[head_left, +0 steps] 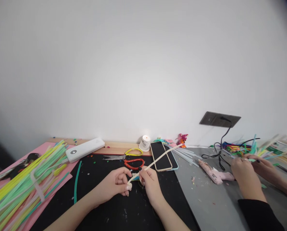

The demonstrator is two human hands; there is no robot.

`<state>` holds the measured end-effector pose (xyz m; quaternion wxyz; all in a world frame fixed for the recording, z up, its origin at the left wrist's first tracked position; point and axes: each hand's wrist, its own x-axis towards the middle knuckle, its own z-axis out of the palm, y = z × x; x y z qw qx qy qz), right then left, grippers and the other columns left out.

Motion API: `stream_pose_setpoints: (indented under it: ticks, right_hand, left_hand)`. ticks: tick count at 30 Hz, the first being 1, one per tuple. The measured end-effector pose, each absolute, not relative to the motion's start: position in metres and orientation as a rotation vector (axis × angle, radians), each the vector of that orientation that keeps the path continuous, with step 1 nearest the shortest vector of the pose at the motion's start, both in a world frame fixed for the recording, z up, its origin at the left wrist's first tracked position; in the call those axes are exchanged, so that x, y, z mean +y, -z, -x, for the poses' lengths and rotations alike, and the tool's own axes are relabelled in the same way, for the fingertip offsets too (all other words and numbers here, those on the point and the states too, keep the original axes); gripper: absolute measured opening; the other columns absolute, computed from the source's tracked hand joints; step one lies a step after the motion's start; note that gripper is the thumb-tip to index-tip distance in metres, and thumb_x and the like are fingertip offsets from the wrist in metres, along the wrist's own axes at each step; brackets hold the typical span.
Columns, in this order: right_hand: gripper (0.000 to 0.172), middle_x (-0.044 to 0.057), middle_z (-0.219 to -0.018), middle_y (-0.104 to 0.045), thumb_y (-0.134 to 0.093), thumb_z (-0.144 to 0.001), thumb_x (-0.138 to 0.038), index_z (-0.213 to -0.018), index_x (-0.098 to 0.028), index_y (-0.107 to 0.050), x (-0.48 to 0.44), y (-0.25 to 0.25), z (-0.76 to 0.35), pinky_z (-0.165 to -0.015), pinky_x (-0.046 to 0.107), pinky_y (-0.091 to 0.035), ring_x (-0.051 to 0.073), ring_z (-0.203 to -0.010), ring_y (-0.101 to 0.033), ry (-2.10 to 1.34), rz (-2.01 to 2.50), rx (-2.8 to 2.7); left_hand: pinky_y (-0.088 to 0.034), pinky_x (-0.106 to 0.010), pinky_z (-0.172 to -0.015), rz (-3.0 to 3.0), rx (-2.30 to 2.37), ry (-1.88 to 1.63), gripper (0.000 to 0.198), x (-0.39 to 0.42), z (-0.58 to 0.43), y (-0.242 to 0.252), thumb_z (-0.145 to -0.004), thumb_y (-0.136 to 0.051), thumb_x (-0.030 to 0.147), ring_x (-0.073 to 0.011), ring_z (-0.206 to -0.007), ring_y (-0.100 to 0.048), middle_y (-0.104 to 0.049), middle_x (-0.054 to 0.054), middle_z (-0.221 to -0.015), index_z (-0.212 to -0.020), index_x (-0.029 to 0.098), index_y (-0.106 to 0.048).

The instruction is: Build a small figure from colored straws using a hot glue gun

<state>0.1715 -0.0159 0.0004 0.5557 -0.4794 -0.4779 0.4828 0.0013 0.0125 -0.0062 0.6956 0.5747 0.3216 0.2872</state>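
Note:
My left hand (115, 185) and my right hand (150, 183) meet low in the middle over a black mat (124, 205). Both pinch the near end of a long cream straw (159, 159) that slants up to the right, over a black phone (160, 156). A small pale folded piece sits between my fingertips, with a bit of blue beside it. A green straw (77, 181) lies on the mat left of my left hand.
A pile of green, yellow and white straws (25, 183) lies on pink paper at left. A white power bank (85, 149), scissors (131, 158), a tape roll (145, 142) and a pink glue gun (214, 175) lie around. A co-worker's hands (248, 166) handle straws at right.

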Motion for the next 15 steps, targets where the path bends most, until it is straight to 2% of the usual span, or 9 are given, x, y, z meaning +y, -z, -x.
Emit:
stream_pose_setpoints:
  ticks: [5,15]
  right_hand:
    - [0.034,-0.007,-0.045,-0.032,-0.051,-0.076,-0.038,-0.048,-0.023,-0.04,-0.0156,-0.0018,-0.1727,-0.046,0.025,-0.017,0.01,-0.043,-0.026,-1.086,1.155,-1.162]
    - [0.036,-0.008,-0.043,-0.029,-0.053,-0.074,-0.039,-0.046,-0.023,-0.038,-0.0143,-0.001,-0.1733,-0.046,0.025,-0.015,0.009,-0.043,-0.022,-1.15,1.13,-1.113]
  left_hand:
    - [-0.048,-0.025,-0.057,-1.281,0.699,-0.615,0.029,0.011,-0.0012,0.0039,-0.07,-0.076,0.024,-0.013,-0.057,-0.065,-0.063,0.006,-0.062,-0.089,0.018,-0.055]
    - [-0.049,-0.024,-0.057,-1.239,0.672,-0.636,0.032,0.0134,0.0016,0.0034,-0.069,-0.079,0.025,-0.0121,-0.056,-0.064,-0.064,0.006,-0.063,-0.085,0.019,-0.052]
